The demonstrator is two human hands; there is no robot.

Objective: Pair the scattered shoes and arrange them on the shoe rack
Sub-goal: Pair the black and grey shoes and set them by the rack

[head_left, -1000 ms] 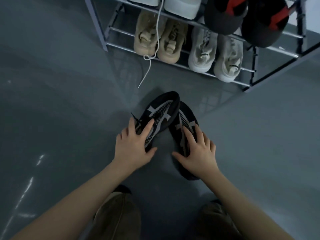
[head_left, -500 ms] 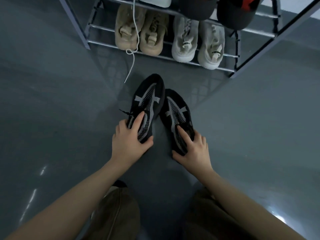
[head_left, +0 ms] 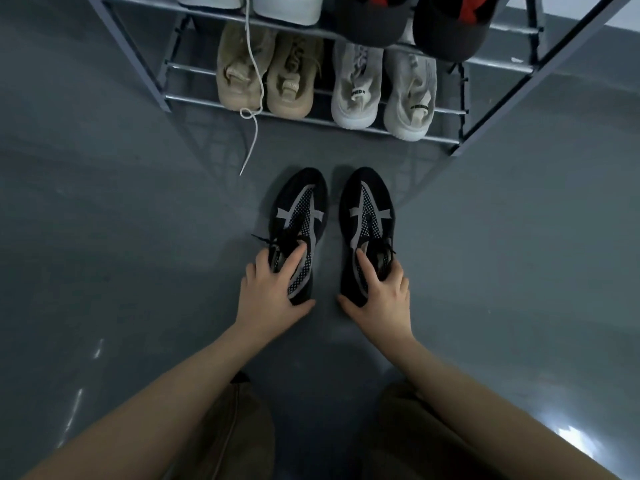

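Black shoes (head_left: 332, 220) — grey mesh, cross straps, side by side, hands gripping heels

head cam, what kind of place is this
Probably a home entryway or shoe-storage corner. A metal shoe rack holds paired tan shoes and white shoes, and a person crouches on a smooth grey floor, the left hand and right hand each gripping a black shoe.
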